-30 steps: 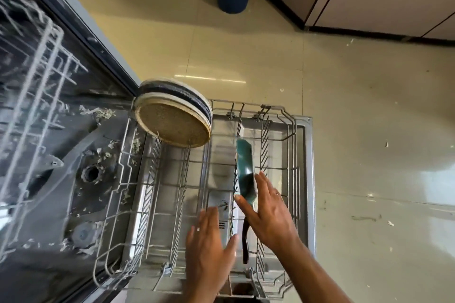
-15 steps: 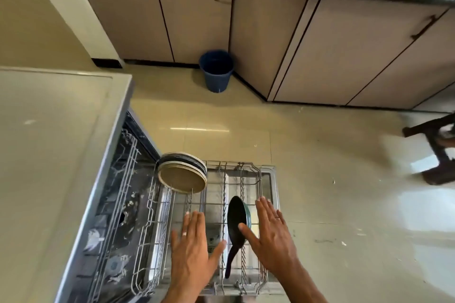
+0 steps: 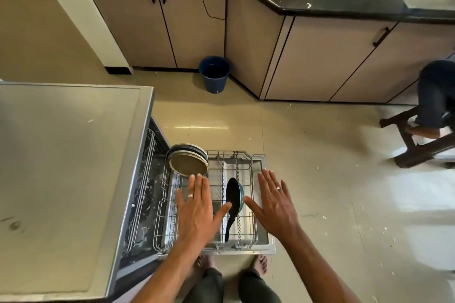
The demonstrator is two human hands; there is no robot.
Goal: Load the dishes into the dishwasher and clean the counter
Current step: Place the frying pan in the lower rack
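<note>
While both palms hover flat, fingers spread and empty, the frying pan (image 3: 234, 198) stands on edge in the lower rack (image 3: 252, 204) between the left hand (image 3: 197, 211) and the right hand (image 3: 274, 204), plates (image 3: 188, 160) beyond the left.

We're seeing bare forearms here, no sleeves showing at all. The left hand (image 3: 197, 211) is wearing a silver-looking ring (image 3: 190, 195) and the right hand (image 3: 277, 206) is wearing one (image 3: 279, 188) too. Lower down, we're looking at dark trousers (image 3: 209, 285) and bare feet (image 3: 259, 264), no shoes.
</note>
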